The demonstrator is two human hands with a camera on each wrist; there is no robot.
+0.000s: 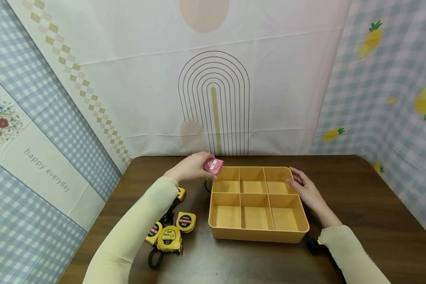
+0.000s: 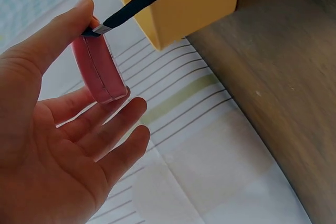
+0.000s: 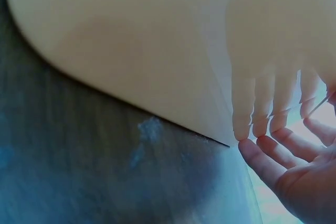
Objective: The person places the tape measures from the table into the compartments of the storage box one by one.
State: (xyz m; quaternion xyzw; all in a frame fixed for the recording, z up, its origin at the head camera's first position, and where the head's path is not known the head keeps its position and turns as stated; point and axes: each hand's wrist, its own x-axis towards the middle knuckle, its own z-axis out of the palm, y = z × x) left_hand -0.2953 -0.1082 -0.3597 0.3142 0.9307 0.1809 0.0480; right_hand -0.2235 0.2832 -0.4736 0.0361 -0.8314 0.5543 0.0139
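My left hand (image 1: pixel 191 167) pinches a small pink tape measure (image 1: pixel 213 165) between thumb and fingers. It is held at the back left corner of a yellow box (image 1: pixel 259 235) split into six-like rows of open compartments. A dark wrist strap (image 2: pixel 144 3) trails from the pink case (image 2: pixel 98 69) in the left wrist view, across the box's side. At the box's right side, my right hand (image 1: pixel 307 189) grips the rim, its thumb over the edge and its fingers along the outer wall. The right wrist view shows those fingertips (image 3: pixel 247 148) against the wall.
Several yellow tape measures (image 1: pixel 169 238) with black straps lie on the dark wooden table (image 1: pixel 255 264), left of the box. A black item (image 1: pixel 314 245) sits beside the box near the right forearm. A patterned cloth (image 1: pixel 287 90) hangs behind the table.
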